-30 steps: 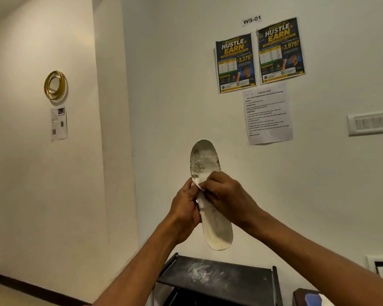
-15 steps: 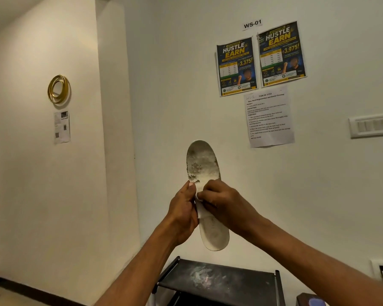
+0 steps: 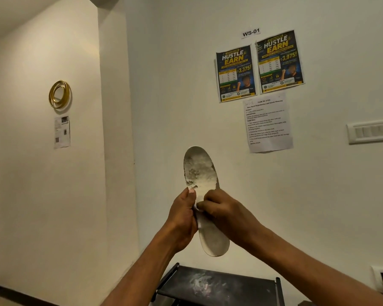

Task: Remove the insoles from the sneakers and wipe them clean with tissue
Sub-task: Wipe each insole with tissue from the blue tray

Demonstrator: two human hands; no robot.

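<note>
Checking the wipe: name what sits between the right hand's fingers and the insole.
A white tissue, pressed against the middle of the insole by the fingers of the right hand; the head view shows only a sliver.

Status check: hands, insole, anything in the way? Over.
Left hand grips insole mid-length, held upright in air. Right hand pinches tissue against it. Upper end grimy. Nothing in the way.
</note>
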